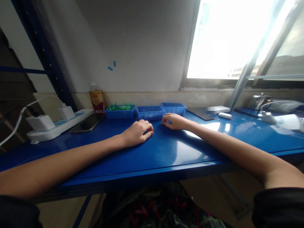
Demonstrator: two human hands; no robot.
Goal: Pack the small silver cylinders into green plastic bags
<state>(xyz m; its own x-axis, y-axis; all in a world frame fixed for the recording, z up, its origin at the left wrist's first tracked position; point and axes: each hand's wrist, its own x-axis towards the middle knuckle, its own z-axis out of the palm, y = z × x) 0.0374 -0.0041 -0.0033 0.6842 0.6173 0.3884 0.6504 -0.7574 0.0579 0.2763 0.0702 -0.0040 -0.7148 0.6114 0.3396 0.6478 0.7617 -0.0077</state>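
Observation:
On the blue table [163,152], my left hand [136,133] rests with its fingers curled and the thumb close to the index finger. Whatever those fingers may hold is hidden. My right hand [175,122] is closer to the bins, its thumb and fingertips closed in a pinch. A small dark piece [161,123] shows at its fingertips, too small to name. Just behind the hands stands a blue plastic bin [150,113]. Left of it, another blue bin [120,114] holds green pieces [121,107]. A third blue bin [175,110] sits behind my right hand.
At left lie a white power strip [64,125] with plugged-in chargers and a dark phone [88,123]. A bottle [97,99] stands by the wall. Toward the right are a dark tablet-like slab [199,113], a white case [224,116], a metal pot [260,101] and a white device [288,122].

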